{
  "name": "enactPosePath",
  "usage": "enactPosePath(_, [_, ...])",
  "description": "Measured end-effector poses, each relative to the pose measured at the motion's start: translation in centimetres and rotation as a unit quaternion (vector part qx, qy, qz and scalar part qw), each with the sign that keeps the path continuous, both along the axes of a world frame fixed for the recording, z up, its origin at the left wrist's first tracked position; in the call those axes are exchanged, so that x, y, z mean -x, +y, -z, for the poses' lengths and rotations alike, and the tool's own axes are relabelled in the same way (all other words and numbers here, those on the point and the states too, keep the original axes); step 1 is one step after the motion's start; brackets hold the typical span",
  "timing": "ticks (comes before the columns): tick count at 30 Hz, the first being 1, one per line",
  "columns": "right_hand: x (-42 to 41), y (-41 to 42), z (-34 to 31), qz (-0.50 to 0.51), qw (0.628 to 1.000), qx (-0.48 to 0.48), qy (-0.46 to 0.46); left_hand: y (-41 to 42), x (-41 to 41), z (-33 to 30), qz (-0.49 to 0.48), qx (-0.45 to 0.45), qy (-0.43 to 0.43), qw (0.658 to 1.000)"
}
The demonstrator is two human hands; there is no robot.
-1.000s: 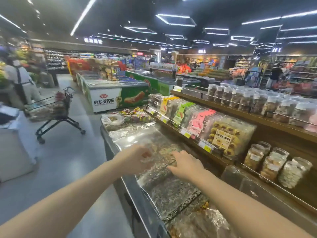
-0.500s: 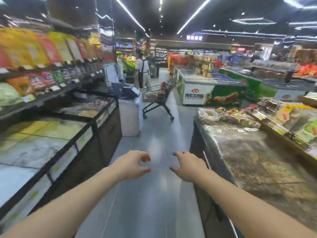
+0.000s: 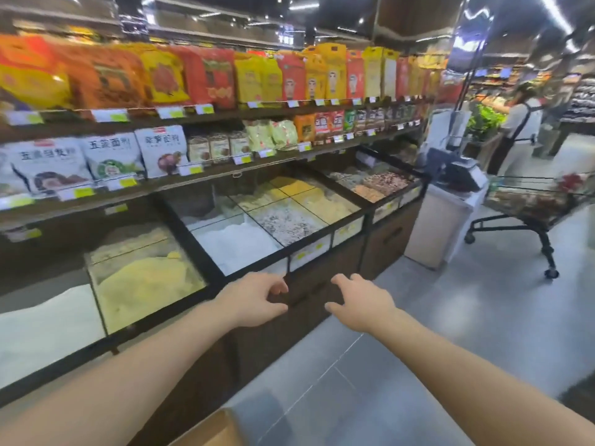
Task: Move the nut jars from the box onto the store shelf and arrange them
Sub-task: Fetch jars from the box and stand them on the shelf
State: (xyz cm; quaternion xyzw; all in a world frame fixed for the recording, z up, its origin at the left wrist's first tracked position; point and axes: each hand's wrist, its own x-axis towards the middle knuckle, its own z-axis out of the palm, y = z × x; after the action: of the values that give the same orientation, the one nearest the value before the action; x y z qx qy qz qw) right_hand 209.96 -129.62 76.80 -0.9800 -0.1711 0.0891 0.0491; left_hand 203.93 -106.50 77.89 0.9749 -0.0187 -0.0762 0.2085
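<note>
My left hand [image 3: 254, 300] and my right hand [image 3: 360, 304] reach forward side by side, empty, fingers loosely curled and apart. Both hover in front of a dark counter of glass-covered bulk grain bins [image 3: 273, 220]. A brown cardboard corner [image 3: 209, 429], perhaps the box, shows at the bottom edge below my left arm. No nut jars are in view, and the shelf that holds them is out of the frame.
Shelves of bagged goods [image 3: 206, 75] run above the bins. A white stand with a scale [image 3: 450, 201] ends the counter. A loaded shopping cart [image 3: 534, 204] stands in the grey-floored aisle at right. A person in an apron [image 3: 521, 123] stands beyond it.
My view has swung left, from the nut jar shelf across the aisle to the opposite grain counter. Both hands stayed out in front, empty.
</note>
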Motion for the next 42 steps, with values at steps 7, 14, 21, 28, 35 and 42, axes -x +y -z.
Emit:
enactPosePath(7, [0.3, 9.6, 3.7, -0.122, 0.992, 0.006, 0.04, 7.6, 5.8, 3.8, -0.13, -0.001, 0.013, 0.991])
enactPosePath(14, [2.8, 20.5, 9.3, -0.192, 0.977, 0.022, 0.092, 16.8, 11.1, 8.7, -0.188, 0.009, 0.046, 0.981])
enactPosePath(21, [4.9, 29.6, 15.4, -0.183, 0.972, 0.031, 0.142, 25.1, 12.4, 14.4, -0.2, 0.02, 0.087, 0.976])
enactPosePath(28, [5.4, 35.1, 23.7, -0.166, 0.967, 0.045, 0.185, 30.1, 11.3, 22.5, -0.196, 0.033, 0.134, 0.971])
enactPosePath(35, [4.2, 36.7, 36.2, -0.176, 0.951, 0.084, 0.24, 31.6, 9.9, 35.7, -0.231, 0.085, 0.213, 0.946])
enactPosePath(42, [2.8, 35.7, 54.5, -0.144, 0.935, 0.108, 0.307, 29.0, 9.5, 55.0, -0.261, 0.129, 0.288, 0.912])
